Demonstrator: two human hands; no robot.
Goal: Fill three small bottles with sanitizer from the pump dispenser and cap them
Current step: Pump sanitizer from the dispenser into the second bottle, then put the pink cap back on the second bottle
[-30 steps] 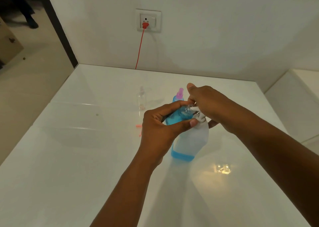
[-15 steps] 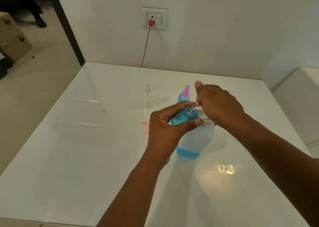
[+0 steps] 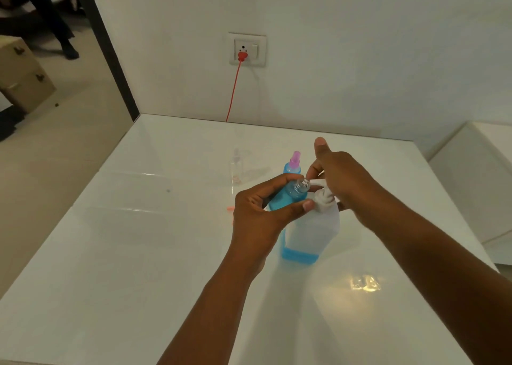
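With left hand (image 3: 259,212) gripping small bottle (image 3: 293,195) tilted, mouth just beside pump spout (image 3: 315,182) (blue inside); right hand (image 3: 343,181) fingers curled over pump.

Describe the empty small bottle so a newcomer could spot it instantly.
Start at the wall socket with the red cord and drop down to the white table. Left of the pink-capped blue bottle stands the empty small bottle, alone and untouched. It is the only clear, colourless one; the others hold blue liquid.
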